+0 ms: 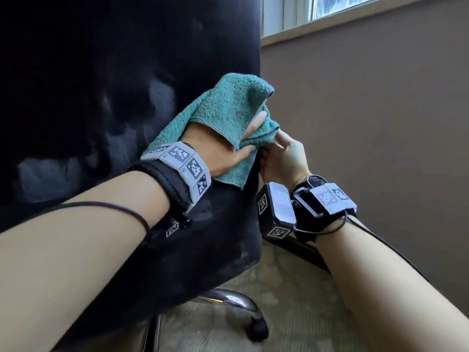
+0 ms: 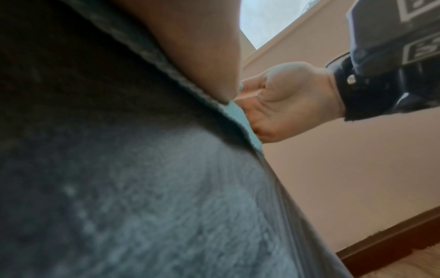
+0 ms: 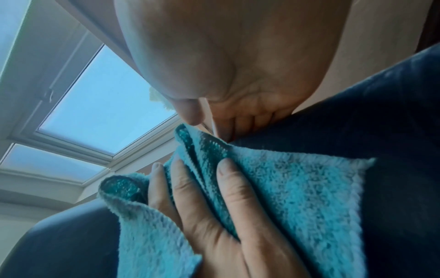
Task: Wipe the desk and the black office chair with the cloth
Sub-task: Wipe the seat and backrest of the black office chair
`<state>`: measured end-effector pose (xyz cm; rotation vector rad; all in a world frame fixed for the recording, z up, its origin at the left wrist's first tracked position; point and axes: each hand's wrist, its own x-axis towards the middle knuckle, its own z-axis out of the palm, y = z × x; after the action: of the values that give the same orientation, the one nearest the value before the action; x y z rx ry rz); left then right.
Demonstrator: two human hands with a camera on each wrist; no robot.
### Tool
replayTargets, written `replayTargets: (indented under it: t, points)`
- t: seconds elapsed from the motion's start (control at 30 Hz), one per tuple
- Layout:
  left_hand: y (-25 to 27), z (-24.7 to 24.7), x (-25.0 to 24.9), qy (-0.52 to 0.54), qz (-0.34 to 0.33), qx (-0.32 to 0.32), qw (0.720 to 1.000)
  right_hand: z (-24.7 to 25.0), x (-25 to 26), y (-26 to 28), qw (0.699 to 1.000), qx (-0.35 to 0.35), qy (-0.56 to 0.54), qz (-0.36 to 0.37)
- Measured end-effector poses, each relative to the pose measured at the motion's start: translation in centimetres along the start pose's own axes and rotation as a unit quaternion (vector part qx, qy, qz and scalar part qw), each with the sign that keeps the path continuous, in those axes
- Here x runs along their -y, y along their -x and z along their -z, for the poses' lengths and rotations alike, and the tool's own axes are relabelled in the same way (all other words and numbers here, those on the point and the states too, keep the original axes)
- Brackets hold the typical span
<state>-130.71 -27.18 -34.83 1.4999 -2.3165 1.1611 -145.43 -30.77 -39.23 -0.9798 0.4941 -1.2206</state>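
Observation:
The black office chair (image 1: 101, 97) fills the left of the head view, its backrest facing me. A teal terry cloth (image 1: 223, 107) lies on the backrest's right edge, draped over my left hand (image 1: 251, 130), which holds it there with thumb and fingers. In the right wrist view those fingers (image 3: 202, 188) lie on the cloth (image 3: 297, 178) with folds caught between them. My right hand (image 1: 279, 153) grips the backrest's edge just below, fingers curled behind it, thumb touching the cloth's corner. The left wrist view shows my right hand's palm (image 2: 285, 99) beside a strip of cloth (image 2: 238, 112).
A plain wall (image 1: 368, 123) stands close on the right, with a window (image 1: 380, 6) above it. Below the seat, the chair's chrome base (image 1: 228, 298) and a black castor (image 1: 258, 329) sit on pale carpet (image 1: 291, 301). A dark baseboard (image 2: 393, 240) runs along the wall.

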Motion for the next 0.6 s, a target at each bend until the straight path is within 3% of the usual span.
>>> replayTargets:
  t: [0.2,0.33,0.6]
  points:
    - [0.7,-0.2,0.4,-0.002,-0.013,-0.044,0.999,0.6,-0.8,0.1,1.000,-0.020,-0.019,0.009]
    - [1.1,-0.3,-0.3,-0.003,-0.016,-0.045,0.999,0.0,-2.3,0.2,0.994,-0.016,-0.083,0.064]
    - [3.5,-2.5,-1.8,-0.060,0.005,0.001,0.998,1.2,-4.0,-0.1,0.978,0.100,-0.177,0.053]
